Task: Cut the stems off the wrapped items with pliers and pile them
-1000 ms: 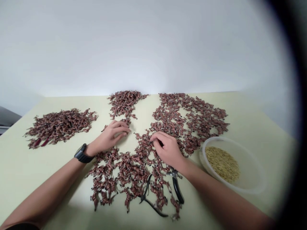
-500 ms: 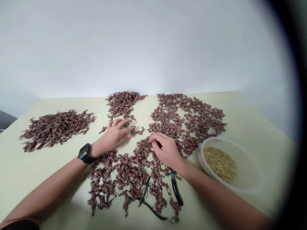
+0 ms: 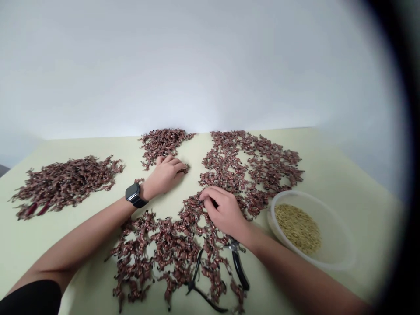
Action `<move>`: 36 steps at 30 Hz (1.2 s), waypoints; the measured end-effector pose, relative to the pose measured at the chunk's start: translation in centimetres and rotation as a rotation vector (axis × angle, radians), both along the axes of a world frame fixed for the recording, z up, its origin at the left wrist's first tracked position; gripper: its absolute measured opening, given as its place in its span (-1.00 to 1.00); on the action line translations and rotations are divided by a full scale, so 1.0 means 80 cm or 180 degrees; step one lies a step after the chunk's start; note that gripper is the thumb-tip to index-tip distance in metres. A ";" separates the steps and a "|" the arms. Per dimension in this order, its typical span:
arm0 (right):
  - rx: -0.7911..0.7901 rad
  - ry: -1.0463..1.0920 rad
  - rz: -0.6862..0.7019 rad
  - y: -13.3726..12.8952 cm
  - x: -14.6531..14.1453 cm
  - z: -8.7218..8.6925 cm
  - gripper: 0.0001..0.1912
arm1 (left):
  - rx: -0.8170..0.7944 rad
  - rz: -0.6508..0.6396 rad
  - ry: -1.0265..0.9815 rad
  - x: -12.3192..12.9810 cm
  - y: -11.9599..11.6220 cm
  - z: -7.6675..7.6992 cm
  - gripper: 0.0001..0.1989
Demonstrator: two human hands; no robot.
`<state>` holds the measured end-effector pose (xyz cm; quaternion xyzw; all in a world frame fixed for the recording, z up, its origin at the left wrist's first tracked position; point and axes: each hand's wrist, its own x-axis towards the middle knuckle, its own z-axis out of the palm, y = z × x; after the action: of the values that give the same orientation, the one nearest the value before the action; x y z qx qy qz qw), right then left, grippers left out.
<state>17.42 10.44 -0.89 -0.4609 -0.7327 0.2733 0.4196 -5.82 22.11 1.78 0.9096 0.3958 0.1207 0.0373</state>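
My left hand [image 3: 166, 176] curls its fingers at the near edge of the back pile of small brown animal figurines [image 3: 160, 142]. One figurine [image 3: 186, 168] pokes out beside its fingertips, partly hidden by them. My right hand [image 3: 225, 210] rests over the near spread of figurines [image 3: 173, 240], thumb and forefinger bent together. What lies between those fingers, if anything, is hidden. Beneath the right wrist are cutting pliers [image 3: 240, 269] with black handles, lying among the figurines. Another black-handled tool [image 3: 197, 282] lies to their left, its head unclear.
A heaped pile of figurines [image 3: 68, 181] lies at the left, with two dark red sticks [image 3: 37, 208] on it. A wide spread of figurines [image 3: 249, 166] covers the back right. The translucent bowl [image 3: 337, 227] at the right contains yellowish small pieces [image 3: 298, 227].
My left hand has moved away from me toward the back pile, its spread fingers curling, and a figurine has shifted with it. My right hand stays over the same spot. The view has shifted slightly.
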 end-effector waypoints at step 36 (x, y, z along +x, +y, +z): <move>-0.0020 0.0037 0.0008 0.001 -0.002 -0.003 -0.78 | -0.2687 -0.0038 -0.1933 0.059 0.087 -0.005 -0.70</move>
<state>17.26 10.55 -1.15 -0.4597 -0.7299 0.2788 0.4221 -1.09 29.10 1.38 0.7416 0.3762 0.2088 0.5147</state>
